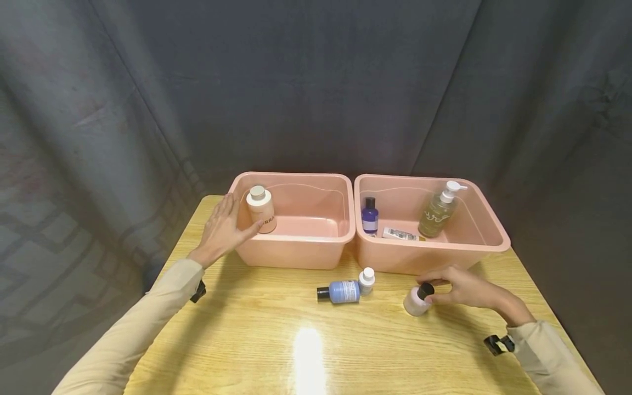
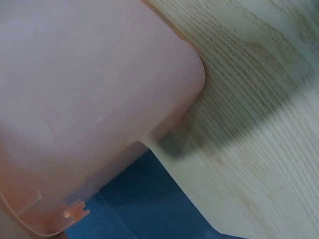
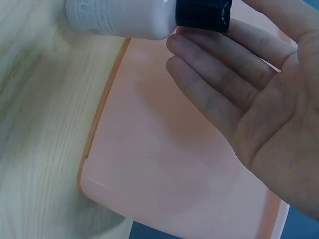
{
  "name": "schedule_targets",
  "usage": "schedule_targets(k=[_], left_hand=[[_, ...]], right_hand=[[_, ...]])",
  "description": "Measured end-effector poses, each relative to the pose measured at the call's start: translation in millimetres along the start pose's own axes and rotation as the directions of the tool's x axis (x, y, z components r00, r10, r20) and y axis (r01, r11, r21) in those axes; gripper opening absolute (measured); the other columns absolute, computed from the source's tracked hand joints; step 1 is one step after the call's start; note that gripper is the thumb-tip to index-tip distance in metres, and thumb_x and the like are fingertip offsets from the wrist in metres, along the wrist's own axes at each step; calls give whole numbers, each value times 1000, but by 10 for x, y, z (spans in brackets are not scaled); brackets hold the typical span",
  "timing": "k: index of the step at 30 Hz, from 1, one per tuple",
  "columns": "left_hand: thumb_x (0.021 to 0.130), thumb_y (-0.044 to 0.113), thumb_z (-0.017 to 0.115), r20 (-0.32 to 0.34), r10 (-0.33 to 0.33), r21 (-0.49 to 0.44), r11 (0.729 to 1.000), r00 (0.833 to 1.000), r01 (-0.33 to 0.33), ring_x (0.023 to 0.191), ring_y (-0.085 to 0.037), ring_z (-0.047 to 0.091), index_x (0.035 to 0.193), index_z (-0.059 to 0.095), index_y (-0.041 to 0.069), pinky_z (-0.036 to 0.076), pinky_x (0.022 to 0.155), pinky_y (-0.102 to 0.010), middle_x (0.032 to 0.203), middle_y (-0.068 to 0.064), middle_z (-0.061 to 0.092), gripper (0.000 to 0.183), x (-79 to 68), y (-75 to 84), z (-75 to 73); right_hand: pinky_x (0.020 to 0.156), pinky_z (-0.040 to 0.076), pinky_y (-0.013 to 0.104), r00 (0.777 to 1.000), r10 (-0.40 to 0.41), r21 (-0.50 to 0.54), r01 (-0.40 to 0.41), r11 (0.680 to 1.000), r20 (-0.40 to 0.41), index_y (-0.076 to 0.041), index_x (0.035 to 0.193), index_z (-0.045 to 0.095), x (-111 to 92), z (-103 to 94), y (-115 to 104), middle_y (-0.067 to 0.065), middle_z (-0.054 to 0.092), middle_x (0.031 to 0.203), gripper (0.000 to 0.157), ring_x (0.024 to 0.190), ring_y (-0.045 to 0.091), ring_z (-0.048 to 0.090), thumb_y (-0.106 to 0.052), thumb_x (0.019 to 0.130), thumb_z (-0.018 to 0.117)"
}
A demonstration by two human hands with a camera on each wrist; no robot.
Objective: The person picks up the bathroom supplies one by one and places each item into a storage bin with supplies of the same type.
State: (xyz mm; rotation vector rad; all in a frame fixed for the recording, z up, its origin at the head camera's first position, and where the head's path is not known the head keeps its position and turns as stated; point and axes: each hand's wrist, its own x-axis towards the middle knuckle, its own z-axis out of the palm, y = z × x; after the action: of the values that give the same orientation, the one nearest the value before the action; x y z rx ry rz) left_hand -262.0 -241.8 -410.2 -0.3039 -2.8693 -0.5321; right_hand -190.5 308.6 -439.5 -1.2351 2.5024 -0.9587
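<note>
My left hand (image 1: 224, 227) rests on the left end of the left pink bin (image 1: 291, 255), fingers extended along its rim and thumb over the front corner. Inside that bin, close to the thumb, stands a white bottle (image 1: 261, 208) with a pale cap. In front of the right pink bin (image 1: 395, 263), my right hand (image 1: 466, 288) pinches the black cap of a pale pink bottle (image 1: 415, 303). The right wrist view shows the fingertips at this black cap (image 3: 203, 14), with the bottle's body extending beyond them. The left wrist view has only the bin's outer wall (image 2: 99, 74) and table.
A blue bottle (image 1: 344, 292) lies on the wooden table (image 1: 247, 340), beside a small white bottle (image 1: 367, 280). The right bin holds a dark blue bottle (image 1: 370, 216), a white tube (image 1: 399, 235) and a green pump bottle (image 1: 436, 214). Grey curtain (image 1: 316, 82) hangs behind.
</note>
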Motion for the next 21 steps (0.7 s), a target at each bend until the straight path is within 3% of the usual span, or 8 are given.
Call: schedule_targets(k=[9,21], left_hand=[[90,67,51,16,-7,9,1000,1000,7,149,-37,3,155,14,-6,5,121,-48,161,-28,7,104,-26,3,-2],[89,73,45,15,-3,16,1000,1000,2,150,-37,4,155,12,-5,5,121,-46,161,-27,7,107,-17,-2,10]], right_hand=[[78,59,39,1000,-2,35,2,999,-5,8,114,67,-4,21,26,17,72,106,35,97,16,69,-13,88,76],[72,58,36,999,-15,26,16,1000,-28,-6,107,73,-12,67,96,0,74,101,23,89,11,68,-16,87,77]])
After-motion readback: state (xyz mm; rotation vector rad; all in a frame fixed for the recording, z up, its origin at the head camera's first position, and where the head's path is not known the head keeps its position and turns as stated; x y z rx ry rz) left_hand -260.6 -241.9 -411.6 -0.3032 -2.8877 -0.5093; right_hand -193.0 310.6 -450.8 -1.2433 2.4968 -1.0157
